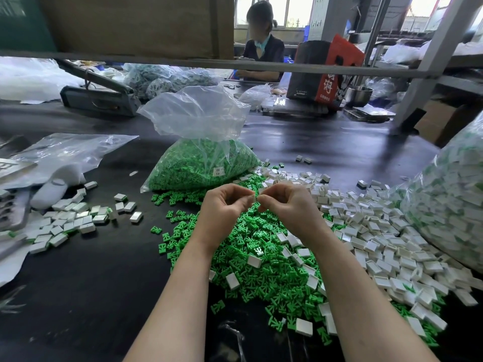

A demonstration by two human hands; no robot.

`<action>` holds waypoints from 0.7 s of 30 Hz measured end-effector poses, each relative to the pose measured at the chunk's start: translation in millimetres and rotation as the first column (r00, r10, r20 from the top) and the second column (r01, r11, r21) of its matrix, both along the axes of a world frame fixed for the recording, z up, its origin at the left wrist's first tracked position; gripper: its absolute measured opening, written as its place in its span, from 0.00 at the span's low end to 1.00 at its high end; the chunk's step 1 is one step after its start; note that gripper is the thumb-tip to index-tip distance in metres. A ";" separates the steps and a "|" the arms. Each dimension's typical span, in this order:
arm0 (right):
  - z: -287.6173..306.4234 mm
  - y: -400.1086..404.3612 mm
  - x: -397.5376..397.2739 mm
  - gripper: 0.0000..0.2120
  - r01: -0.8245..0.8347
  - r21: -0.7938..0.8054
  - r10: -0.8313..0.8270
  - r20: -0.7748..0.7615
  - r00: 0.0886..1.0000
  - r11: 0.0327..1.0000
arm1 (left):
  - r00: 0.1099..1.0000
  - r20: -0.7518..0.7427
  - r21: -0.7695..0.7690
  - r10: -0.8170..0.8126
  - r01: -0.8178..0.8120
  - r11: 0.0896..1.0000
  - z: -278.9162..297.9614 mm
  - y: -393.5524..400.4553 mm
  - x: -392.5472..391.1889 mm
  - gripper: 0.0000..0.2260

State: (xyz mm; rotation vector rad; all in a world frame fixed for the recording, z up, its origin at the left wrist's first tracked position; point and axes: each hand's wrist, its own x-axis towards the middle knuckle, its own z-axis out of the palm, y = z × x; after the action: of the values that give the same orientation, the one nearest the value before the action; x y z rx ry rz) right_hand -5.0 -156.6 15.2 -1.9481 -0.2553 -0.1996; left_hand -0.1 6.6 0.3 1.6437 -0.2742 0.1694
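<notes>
Small white tile (pixel 253 198), aloft, partly hidden

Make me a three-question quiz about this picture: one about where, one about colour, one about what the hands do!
1. Where is the green bag? A) past the left hand and right hand B) on the floor C) on a shelf
2. The heap right of the hands is: A) red B) white C) blue
3. The hands are: A) flat B) waving C) pinching a piece
1 A: it stands on the table beyond them. 2 B: it looks white. 3 C: both meet on a small white piece.
</notes>
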 end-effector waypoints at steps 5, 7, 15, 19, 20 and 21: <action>-2.2 0.6 0.9 0.03 -0.013 -0.057 0.012 -0.014 1.000 0.998 | 1.000 -0.006 -0.042 -0.007 0.007 0.999 0.6 -1.0 1.2 0.03; -4.2 0.9 1.8 0.05 -0.027 -0.100 0.023 -0.041 0.999 0.995 | 1.000 -0.014 -0.049 -0.016 0.015 0.999 -0.1 -1.7 1.5 0.02; -6.5 0.1 2.9 0.12 -0.051 -0.070 0.044 -0.103 0.994 0.996 | 0.995 -0.061 -0.110 -0.078 0.071 0.991 -1.3 -0.6 4.0 0.02; -6.1 -0.2 2.1 0.14 -0.104 0.033 0.107 -0.129 0.986 0.994 | 0.992 -0.080 -0.094 -0.098 0.091 0.991 -1.4 0.0 4.1 0.02; -5.6 -0.5 1.9 0.14 -0.113 0.080 0.123 -0.136 0.983 0.990 | 0.991 -0.092 -0.085 -0.102 0.094 0.992 -0.7 0.0 4.0 0.03; -5.3 -0.8 1.8 0.13 -0.121 0.123 0.138 -0.141 0.980 0.985 | 0.988 -0.109 -0.065 -0.108 0.101 0.993 0.1 0.1 4.0 0.03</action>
State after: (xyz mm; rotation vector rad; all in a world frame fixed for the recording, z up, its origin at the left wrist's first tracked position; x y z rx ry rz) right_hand -3.2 -157.4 9.9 -1.8159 -0.2654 0.0171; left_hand 3.9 6.7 0.4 1.5701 -0.2659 0.0051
